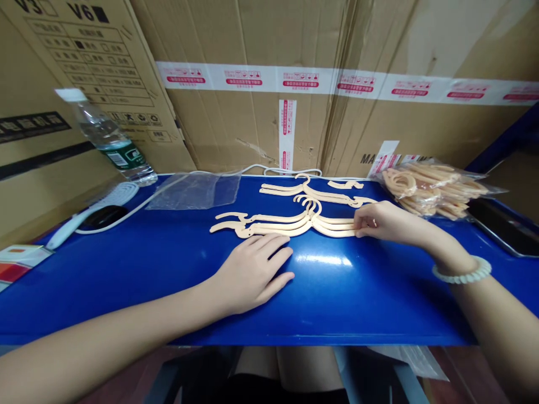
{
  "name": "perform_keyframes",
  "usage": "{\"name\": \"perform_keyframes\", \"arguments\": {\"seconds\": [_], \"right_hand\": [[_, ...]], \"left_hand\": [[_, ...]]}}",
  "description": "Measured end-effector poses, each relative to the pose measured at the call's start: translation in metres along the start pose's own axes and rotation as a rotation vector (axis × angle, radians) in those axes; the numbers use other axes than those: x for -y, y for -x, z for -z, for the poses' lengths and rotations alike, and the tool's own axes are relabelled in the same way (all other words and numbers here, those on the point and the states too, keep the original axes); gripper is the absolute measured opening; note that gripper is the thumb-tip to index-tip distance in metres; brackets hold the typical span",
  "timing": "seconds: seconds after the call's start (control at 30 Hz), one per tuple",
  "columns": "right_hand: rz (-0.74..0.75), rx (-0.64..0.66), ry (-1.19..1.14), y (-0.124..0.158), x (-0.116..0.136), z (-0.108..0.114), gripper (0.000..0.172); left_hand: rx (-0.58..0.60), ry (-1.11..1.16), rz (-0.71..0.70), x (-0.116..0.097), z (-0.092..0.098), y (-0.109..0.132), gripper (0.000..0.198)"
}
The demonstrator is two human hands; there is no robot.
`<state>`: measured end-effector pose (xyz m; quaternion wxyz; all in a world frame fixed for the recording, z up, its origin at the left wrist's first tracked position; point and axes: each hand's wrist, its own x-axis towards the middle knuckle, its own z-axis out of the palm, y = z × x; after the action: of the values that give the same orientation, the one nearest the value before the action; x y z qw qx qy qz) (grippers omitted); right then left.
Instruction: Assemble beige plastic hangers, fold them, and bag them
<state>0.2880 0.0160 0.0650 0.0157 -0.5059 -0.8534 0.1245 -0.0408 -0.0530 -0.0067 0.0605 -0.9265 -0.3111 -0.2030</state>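
My right hand (pixel 381 221) pinches the beige plastic hangers (pixel 312 221) by their right ends, toward the blue tabletop (pixel 168 269)'s back edge; my left hand (pixel 252 275) lies slack, fingers spread. Light pressure should avoid skewing them.

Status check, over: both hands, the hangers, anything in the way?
Left hand: open, palm down near the front hangers. Right hand: curled at their right ends. Bagged pieces off right, not blocking.
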Motion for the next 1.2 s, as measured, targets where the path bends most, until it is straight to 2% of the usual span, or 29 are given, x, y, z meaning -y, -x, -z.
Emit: {"name": "perform_keyframes", "arguments": {"seconds": [0.37, 0.63, 0.73, 0.8, 0.87, 1.0, 1.2], "right_hand": [[-0.06, -0.079, 0.029, -0.002, -0.013, -0.003, 0.01], [-0.018, -0.113, 0.067, -0.001, -0.02, -0.002, 0.019], [0.046, -0.161, 0.072, 0.0, -0.024, -0.001, 0.036], [0.088, -0.162, 0.055, 0.0, -0.027, -0.002, 0.052], [0.106, -0.137, 0.049, -0.002, -0.028, -0.005, 0.06], [0.126, -0.08, 0.065, -0.006, -0.031, -0.009, 0.049], [0.115, -0.07, 0.081, -0.005, -0.036, -0.005, 0.036]], "left_hand": [[0.044, 0.146, 0.01, 0.012, -0.003, -0.004, 0.032], [0.03, 0.186, 0.011, 0.014, 0.0, -0.007, 0.029], [0.002, 0.144, 0.067, 0.024, -0.001, -0.008, 0.031], [0.008, 0.078, 0.152, 0.034, -0.006, -0.007, 0.04], [0.052, 0.018, 0.246, 0.045, -0.012, -0.006, 0.05], [0.128, 0.001, 0.313, 0.057, -0.021, -0.004, 0.054], [0.093, 0.019, 0.24, 0.053, -0.019, -0.005, 0.051]]}}
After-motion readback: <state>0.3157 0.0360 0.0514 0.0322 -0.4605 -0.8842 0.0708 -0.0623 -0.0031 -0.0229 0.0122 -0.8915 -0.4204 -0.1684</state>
